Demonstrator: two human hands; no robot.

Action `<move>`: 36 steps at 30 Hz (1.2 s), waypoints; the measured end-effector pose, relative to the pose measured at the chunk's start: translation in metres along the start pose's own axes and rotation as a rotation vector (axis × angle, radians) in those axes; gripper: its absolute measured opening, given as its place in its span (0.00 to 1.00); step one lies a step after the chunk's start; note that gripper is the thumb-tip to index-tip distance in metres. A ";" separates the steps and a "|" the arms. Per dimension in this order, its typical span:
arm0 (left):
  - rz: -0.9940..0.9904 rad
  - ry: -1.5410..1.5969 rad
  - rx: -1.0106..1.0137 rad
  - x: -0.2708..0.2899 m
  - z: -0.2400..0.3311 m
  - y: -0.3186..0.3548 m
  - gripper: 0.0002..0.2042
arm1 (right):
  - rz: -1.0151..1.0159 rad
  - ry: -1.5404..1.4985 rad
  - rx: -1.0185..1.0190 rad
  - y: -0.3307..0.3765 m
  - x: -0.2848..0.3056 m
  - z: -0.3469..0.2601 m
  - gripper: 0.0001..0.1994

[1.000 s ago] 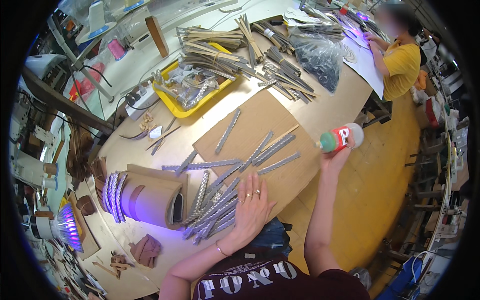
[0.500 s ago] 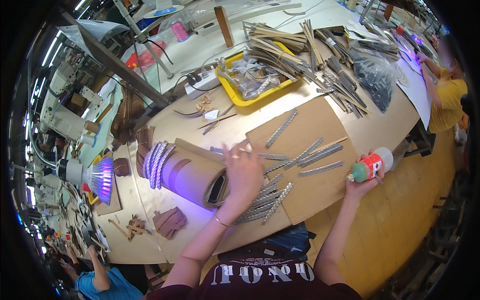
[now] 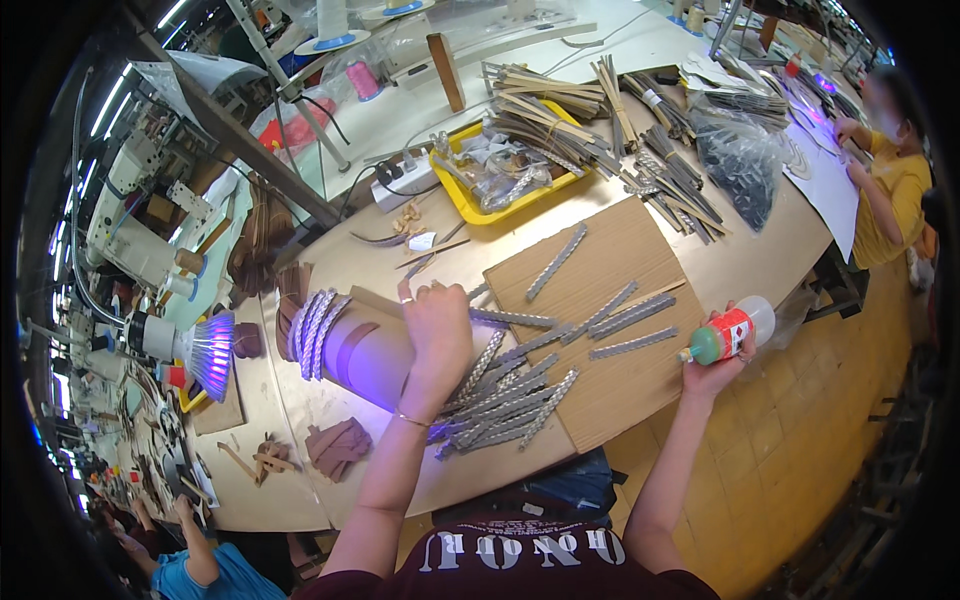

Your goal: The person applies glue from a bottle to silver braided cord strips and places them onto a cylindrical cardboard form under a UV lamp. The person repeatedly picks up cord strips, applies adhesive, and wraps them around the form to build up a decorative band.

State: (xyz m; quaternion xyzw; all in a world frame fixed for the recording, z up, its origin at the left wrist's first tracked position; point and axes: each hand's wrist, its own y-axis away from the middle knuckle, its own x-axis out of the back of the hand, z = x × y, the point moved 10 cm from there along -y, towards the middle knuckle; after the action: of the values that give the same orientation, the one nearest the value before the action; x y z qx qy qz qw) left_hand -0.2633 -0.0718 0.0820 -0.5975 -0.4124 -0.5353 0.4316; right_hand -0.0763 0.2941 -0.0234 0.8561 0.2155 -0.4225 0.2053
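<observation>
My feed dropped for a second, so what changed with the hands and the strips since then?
The left hand lifted off the pile of grey strips and moved up the table to the cardboard box lit violet inside. The right hand keeps holding the glue bottle off the table's edge. The strips on the cardboard sheet lie as before.

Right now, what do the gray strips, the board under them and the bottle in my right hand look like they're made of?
Gray strips: matte with ridged edges, probably fabric or synthetic trim.
Board: dull flat brown, looks like cardboard.
Bottle in the right hand: smooth and slightly glossy, likely plastic.
</observation>
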 end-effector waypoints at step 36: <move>0.153 0.541 -0.547 0.026 0.084 0.193 0.12 | -0.003 1.230 -0.029 -0.136 -0.014 -0.053 0.37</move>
State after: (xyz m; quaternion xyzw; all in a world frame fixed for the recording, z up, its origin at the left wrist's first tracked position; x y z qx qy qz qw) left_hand -0.0529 -0.0460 0.0886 -0.5568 -0.0800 -0.7299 0.3883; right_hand -0.1240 0.4311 -0.0058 0.9398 0.3014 0.1515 0.0545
